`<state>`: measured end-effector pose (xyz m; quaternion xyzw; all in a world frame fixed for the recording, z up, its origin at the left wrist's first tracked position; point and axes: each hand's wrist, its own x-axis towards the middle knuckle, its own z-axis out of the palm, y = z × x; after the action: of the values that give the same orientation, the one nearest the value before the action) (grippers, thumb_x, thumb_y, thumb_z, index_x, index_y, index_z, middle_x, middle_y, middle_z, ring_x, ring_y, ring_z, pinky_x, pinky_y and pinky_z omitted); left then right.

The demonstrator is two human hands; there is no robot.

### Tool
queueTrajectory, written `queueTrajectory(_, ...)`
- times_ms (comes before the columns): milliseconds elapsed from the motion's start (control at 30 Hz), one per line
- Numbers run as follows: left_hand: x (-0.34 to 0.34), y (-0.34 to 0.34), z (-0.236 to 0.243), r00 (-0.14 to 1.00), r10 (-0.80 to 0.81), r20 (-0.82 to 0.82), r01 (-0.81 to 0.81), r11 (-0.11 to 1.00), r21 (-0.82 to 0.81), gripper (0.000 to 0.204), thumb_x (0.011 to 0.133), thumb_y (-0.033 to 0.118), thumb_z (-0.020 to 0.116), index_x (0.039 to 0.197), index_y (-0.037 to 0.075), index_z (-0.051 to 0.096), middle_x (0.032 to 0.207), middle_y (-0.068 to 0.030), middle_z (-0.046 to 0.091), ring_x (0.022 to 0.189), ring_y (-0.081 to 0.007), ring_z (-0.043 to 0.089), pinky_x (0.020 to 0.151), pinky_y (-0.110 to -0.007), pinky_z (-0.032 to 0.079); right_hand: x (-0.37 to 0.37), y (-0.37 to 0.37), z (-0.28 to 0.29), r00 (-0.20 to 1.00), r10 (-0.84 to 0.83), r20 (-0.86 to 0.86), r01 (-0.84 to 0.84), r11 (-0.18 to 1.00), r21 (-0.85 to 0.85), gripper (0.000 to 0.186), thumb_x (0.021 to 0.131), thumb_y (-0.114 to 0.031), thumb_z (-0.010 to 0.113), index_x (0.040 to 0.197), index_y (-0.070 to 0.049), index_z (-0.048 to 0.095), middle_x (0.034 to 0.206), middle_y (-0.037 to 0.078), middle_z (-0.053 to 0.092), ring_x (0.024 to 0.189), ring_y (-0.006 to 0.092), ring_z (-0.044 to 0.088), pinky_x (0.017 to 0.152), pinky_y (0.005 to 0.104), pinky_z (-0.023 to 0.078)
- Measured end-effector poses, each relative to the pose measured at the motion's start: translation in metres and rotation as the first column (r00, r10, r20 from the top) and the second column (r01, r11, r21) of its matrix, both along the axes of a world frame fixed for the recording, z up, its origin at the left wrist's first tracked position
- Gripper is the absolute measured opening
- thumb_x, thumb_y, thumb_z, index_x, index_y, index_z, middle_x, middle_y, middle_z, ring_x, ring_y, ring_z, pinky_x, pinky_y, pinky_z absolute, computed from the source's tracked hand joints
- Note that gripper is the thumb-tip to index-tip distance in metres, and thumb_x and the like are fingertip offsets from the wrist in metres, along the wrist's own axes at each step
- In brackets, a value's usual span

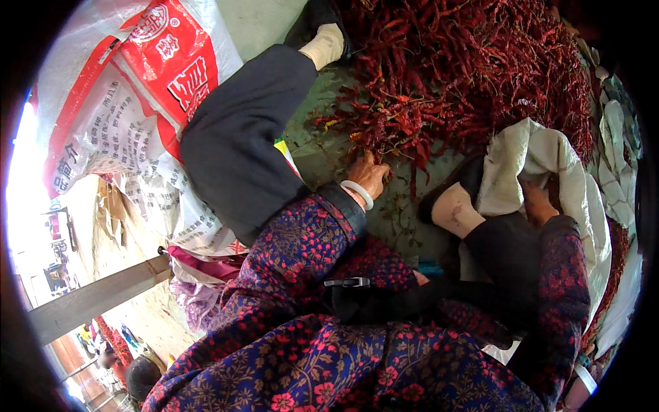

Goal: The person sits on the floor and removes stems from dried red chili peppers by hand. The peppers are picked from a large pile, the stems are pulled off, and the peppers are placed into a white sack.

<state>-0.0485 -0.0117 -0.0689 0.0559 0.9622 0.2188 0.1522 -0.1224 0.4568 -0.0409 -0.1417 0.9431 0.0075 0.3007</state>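
My left hand point(366, 176), with a white bangle at the wrist, is closed at the lower edge of a pile of dried red chilies point(460, 62), beside stems and loose pods; what it grips is unclear. My right hand point(539, 200) reaches into the folds of an off-white woven sack point(576, 199) at the right, its fingers hidden in shadow. The sack lies against the lower right of the pile, next to my right foot point(454, 206). Scattered stems and bits lie on the grey-green floor point(336, 130) below the chilies.
My bent legs in dark trousers frame the floor, my left foot point(322, 44) at the top. A printed red-and-white sack point(137, 82) is at the upper left, a wooden beam point(103, 292) at the lower left. More pale sacks point(614, 137) line the right edge.
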Motion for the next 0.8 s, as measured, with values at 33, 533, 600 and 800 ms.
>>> queueTrajectory(33, -0.001, -0.003, 0.001, 0.999, 0.05, -0.011, -0.049, 0.999, 0.018, 0.028, 0.072, -0.001, 0.05, 0.093, 0.014, 0.062, 0.093, -0.0184, 0.047, 0.082, -0.034, 0.051, 0.074, -0.04, 0.043, -0.002, 0.004, 0.011, 0.994, -0.111, 0.01, 0.11, 0.992, 0.062, 0.046, 0.082, -0.012, 0.046, 0.126, -0.011, 0.034, 0.115, 0.024, 0.047, 0.104, 0.0394, 0.047, 0.085, 0.0446, 0.04)
queueTrajectory(533, -0.002, -0.005, 0.079, 0.918, 0.286, 0.273, -0.349, 0.262, 0.9, 0.027, 0.072, -0.01, 0.036, 0.085, 0.0, 0.058, 0.076, -0.0052, 0.056, 0.068, -0.0108, 0.053, 0.058, -0.023, 0.044, -0.001, -0.194, 0.144, 0.857, -0.443, 0.263, 0.458, 0.421, -0.783, 0.025, 0.08, -0.018, 0.058, 0.099, -0.002, 0.059, 0.085, 0.005, 0.062, 0.075, 0.0096, 0.059, 0.063, 0.0226, 0.044)
queueTrajectory(600, -0.003, -0.003, 0.083, 0.958, 0.244, 0.15, -0.229, 0.34, 0.912, 0.026, 0.073, -0.008, 0.036, 0.085, 0.0, 0.058, 0.074, -0.0051, 0.056, 0.068, -0.0108, 0.053, 0.058, -0.023, 0.043, 0.022, -0.232, 0.122, 0.748, -0.391, 0.536, 0.596, 0.042, -0.802, 0.023, 0.081, -0.016, 0.057, 0.098, -0.001, 0.059, 0.086, 0.006, 0.062, 0.073, 0.0111, 0.059, 0.063, 0.0223, 0.045)
queueTrajectory(800, -0.004, 0.004, 0.091, 0.964, 0.133, 0.232, -0.264, 0.328, 0.907, 0.027, 0.074, -0.005, 0.036, 0.085, 0.003, 0.06, 0.074, -0.004, 0.058, 0.066, -0.0099, 0.053, 0.057, -0.022, 0.043, 0.057, -0.299, 0.034, 0.363, 0.074, 0.929, 0.841, -0.455, -0.293, 0.023, 0.083, -0.019, 0.057, 0.101, -0.005, 0.057, 0.087, 0.003, 0.06, 0.075, 0.012, 0.056, 0.065, 0.0239, 0.043)
